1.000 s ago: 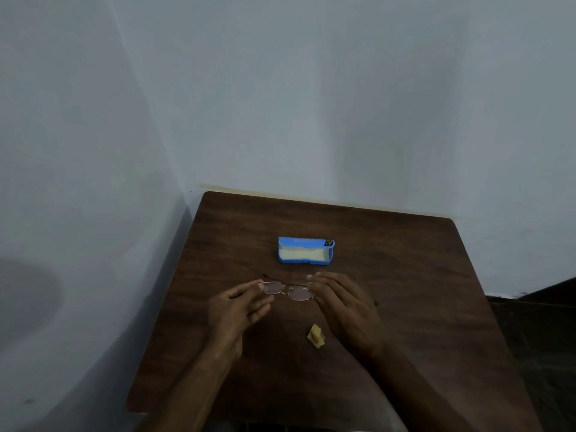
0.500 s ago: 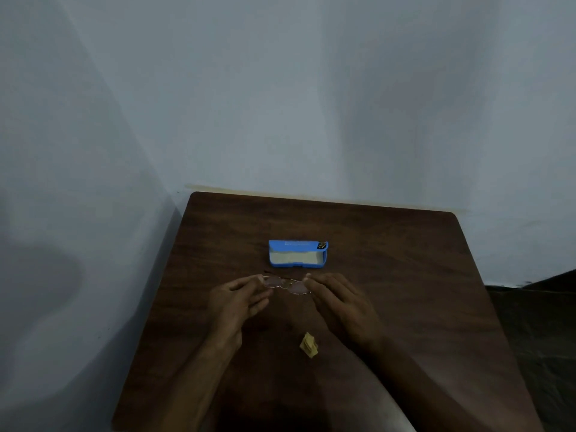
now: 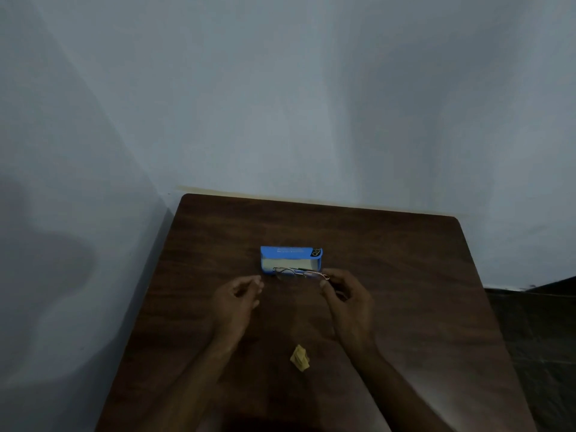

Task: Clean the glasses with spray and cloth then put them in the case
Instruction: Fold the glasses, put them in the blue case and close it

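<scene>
Across the dark wooden desk (image 3: 405, 275), thin wire-framed glasses (image 3: 299, 272) have reached the open blue case (image 3: 290, 251), pinched by the right hand (image 3: 349, 297) alone (left hand (image 3: 237, 300) released, empty): casing likely begins.

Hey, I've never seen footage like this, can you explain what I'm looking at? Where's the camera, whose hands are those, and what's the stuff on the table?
There is no machine here, only a person's two bare hands. The pictures all come from one wide-angle camera worn on the person's head. It looks forward and down, which is why the hands come in from the bottom.

The surface is a dark wooden table. On it lies an open blue glasses case with its pale lining showing. Nearer the person is a small crumpled yellow cloth.

The right hand pinches one end of a pair of thin-rimmed glasses and holds them right at the case's near edge. The left hand sits beside the other end with its fingers loosely curled, and it seems to hold nothing.
</scene>
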Demonstrator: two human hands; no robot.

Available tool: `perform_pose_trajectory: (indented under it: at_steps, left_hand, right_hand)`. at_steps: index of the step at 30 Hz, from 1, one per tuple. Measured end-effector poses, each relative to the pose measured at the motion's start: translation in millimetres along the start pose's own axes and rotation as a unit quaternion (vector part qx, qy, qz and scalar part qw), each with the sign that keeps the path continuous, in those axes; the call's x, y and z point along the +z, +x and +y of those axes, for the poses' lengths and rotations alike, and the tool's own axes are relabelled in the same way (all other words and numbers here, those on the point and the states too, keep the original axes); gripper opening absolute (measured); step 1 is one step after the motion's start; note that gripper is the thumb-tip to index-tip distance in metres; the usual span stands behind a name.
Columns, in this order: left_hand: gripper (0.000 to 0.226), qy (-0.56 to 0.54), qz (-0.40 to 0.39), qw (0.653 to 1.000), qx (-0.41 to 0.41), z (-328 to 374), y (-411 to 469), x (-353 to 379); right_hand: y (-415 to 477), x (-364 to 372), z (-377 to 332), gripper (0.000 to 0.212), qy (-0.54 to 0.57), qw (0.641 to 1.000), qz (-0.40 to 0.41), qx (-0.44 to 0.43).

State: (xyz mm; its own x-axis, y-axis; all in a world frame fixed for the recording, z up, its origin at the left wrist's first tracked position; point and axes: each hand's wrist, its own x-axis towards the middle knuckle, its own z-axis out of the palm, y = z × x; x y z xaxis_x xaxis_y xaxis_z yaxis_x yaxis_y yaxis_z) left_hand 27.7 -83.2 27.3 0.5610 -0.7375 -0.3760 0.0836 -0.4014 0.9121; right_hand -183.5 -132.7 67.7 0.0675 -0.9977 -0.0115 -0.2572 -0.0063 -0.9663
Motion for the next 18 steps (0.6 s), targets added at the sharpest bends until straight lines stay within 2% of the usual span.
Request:
perform_pose_trajectory:
  at_steps: [3, 6, 9, 12, 18]
  left_hand:
    - [0.015, 0.173, 0.025, 0.975, 0.136, -19.5, 26.7, 4.1]
    - [0.018, 0.255, 0.009, 0.943, 0.214, -30.6, 50.8, 10.0]
    - [0.030, 0.299, -0.064, 0.920, 0.246, -34.0, 68.8, 16.2]
    - [0.038, 0.349, -0.140, 0.902, 0.211, -30.8, 76.5, 22.2]
    - [0.035, 0.373, -0.157, 0.879, 0.251, -29.0, 94.3, 30.2]
  right_hand:
    - [10.8, 6.4, 15.1, 0.025, 0.029, 0.994, 0.028, 0.104]
    - [20.5, 12.0, 24.9, 0.023, 0.039, 0.985, 0.059, 0.158]
    - [27.9, 17.0, 28.0, 0.017, 0.068, 0.977, 0.062, 0.193]
    - [34.3, 18.4, 34.1, 0.013, 0.080, 0.973, 0.062, 0.209]
    - [43.3, 17.2, 45.3, 0.010, 0.094, 0.966, 0.061, 0.232]
